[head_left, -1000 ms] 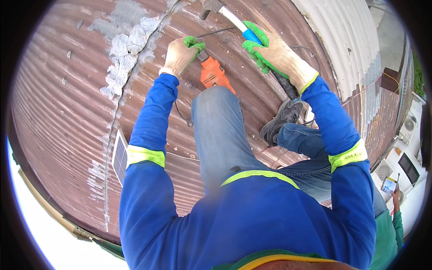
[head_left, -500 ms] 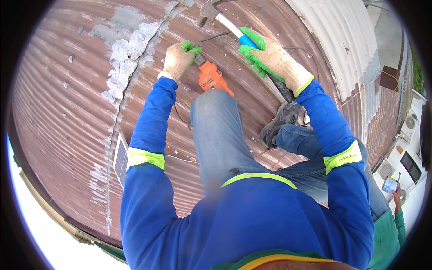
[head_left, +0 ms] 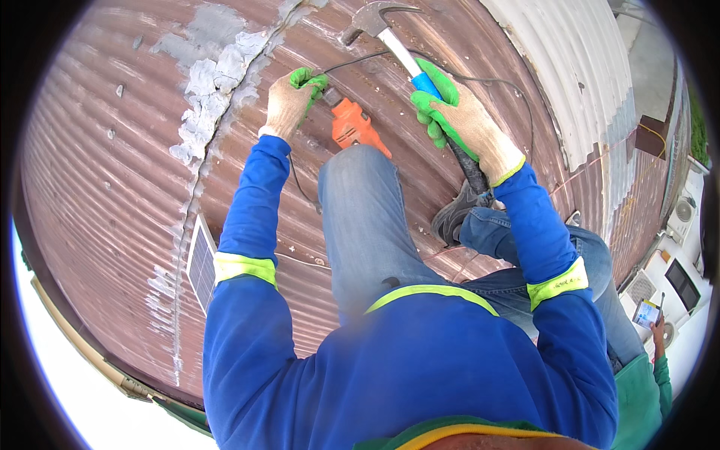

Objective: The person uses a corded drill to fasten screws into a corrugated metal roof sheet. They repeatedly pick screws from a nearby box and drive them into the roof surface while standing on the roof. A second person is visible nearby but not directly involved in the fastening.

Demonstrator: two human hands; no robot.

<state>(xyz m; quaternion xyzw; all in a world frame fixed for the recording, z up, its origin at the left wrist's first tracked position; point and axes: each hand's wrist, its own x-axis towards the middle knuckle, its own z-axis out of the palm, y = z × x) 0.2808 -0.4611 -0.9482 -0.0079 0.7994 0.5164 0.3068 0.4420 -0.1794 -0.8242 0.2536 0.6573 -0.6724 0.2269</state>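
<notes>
Both hands wear cream-and-green gloves. My left hand (head_left: pixel 295 101) is closed, its fingertips pinched on a black cable (head_left: pixel 352 60) just above the grey end of an orange power tool (head_left: pixel 354 125), which lies on the corrugated roof beside my knee. My right hand (head_left: pixel 465 124) grips a claw hammer (head_left: pixel 402 50) by its blue-and-black handle, the head raised up and left over the roof. The handle's lower end reaches down toward a grey shoe (head_left: pixel 457 217).
A cracked seam with grey sealant (head_left: pixel 214 90) crosses the rusty roof. A small solar panel (head_left: pixel 201 266) is at the left, pale corrugated sheeting (head_left: pixel 547 67) at upper right. Outdoor air-conditioning units (head_left: pixel 679 214) show at far right, near another person's hand (head_left: pixel 658 334) with a handheld device.
The hammer's head has swung up and to the right, showing its claw. My right hand has shifted slightly lower. My left hand has moved a little left, still pinched near the tool's end.
</notes>
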